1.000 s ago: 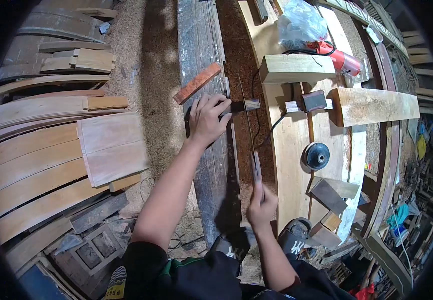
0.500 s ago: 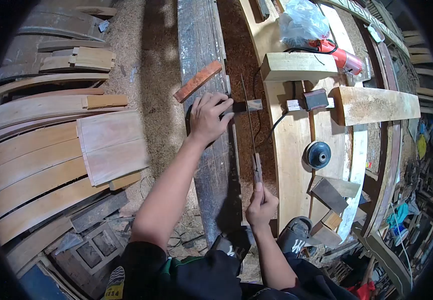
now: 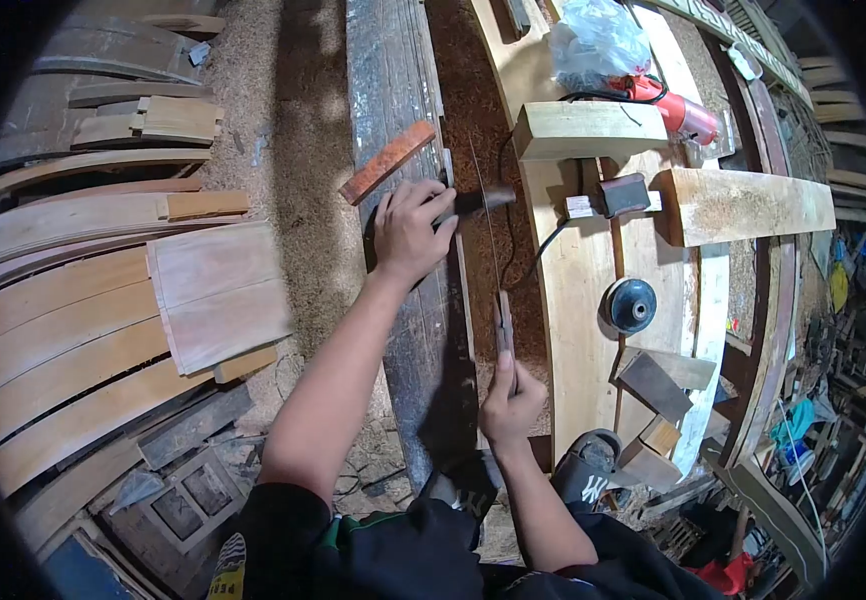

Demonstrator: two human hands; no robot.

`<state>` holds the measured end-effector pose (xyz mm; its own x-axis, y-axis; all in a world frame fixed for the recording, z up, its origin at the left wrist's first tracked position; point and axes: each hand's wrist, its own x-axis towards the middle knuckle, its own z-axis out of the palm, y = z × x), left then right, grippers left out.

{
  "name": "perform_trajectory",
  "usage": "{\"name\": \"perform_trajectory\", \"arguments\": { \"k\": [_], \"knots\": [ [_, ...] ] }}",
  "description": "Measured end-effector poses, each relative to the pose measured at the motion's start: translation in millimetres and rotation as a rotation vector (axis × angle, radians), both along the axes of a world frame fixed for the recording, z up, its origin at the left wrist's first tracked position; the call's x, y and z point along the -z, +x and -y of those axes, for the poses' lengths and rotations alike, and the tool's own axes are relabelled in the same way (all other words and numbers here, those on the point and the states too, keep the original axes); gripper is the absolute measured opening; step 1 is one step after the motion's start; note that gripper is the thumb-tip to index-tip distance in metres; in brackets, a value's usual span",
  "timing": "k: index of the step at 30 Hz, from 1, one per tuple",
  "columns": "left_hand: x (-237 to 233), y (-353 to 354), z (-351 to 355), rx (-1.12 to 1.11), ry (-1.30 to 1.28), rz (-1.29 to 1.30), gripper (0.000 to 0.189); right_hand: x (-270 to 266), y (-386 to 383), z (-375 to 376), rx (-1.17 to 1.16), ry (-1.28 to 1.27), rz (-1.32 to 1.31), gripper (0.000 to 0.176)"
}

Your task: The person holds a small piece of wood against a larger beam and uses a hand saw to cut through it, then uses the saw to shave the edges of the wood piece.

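My left hand [image 3: 413, 230] is closed over a short dark piece of wood [image 3: 470, 203], pressing it on the long worn bench plank [image 3: 400, 70]. Its far end sticks out past the plank's right edge and looks blurred. My right hand [image 3: 511, 400] is wrapped round the wooden handle of a handsaw [image 3: 504, 325]. The saw's thin blade points away from me and crosses the overhanging wood. A reddish-brown wood block [image 3: 389, 162] lies on the plank just beyond my left hand.
On the boards to the right are a red power tool [image 3: 688, 118], a plastic bag [image 3: 598, 45], thick timber blocks [image 3: 748, 207], a black round pad [image 3: 632, 306] and small offcuts [image 3: 655, 385]. Curved boards [image 3: 73, 330] are stacked at left. Sawdust covers the floor [image 3: 303, 190].
The saw has shifted slightly away from me and left in view. The pale end face of the dark wood beyond the blade no longer shows; that end appears darker and smeared.
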<state>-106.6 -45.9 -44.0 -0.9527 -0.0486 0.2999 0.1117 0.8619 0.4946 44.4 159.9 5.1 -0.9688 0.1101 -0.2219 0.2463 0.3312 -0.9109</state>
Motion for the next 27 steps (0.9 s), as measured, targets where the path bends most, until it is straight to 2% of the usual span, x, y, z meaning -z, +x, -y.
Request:
{"name": "perform_trajectory", "arguments": {
  "k": [2, 7, 11, 13, 16, 19, 21, 24, 27],
  "knots": [
    [3, -3, 0, -0.056, -0.007, 0.004, 0.030, -5, -14, 5, 0.010, -0.002, 0.018, 0.052],
    [1, -1, 5, 0.062, -0.033, 0.011, 0.032, 4, 2, -28, -0.011, -0.051, 0.100, 0.054],
    [-1, -4, 10, 0.096, -0.037, -0.011, 0.032, -3, -24, -12, -0.032, -0.035, 0.052, 0.052],
    [1, -1, 7, 0.117, -0.027, -0.010, 0.032, 3, -48, -6, -0.016, -0.042, -0.016, 0.044],
    [-1, -3, 2, 0.033, -0.045, 0.007, 0.031, -3, -50, 1, -0.018, -0.048, -0.005, 0.042],
    [-2, -2, 3, 0.019, -0.038, 0.046, 0.030, 8, 5, -21, -0.024, -0.019, 0.004, 0.041],
    [-1, -2, 6, 0.089, -0.023, 0.016, 0.031, 2, 15, -21, 0.024, -0.053, 0.048, 0.044],
    [-1, -2, 8, 0.115, 0.006, 0.000, 0.031, 0, -25, -9, -0.027, 0.007, 0.033, 0.048],
    [-1, -2, 5, 0.070, 0.004, 0.014, 0.031, 1, -62, 5, -0.002, -0.059, 0.002, 0.051]
  ]
}}
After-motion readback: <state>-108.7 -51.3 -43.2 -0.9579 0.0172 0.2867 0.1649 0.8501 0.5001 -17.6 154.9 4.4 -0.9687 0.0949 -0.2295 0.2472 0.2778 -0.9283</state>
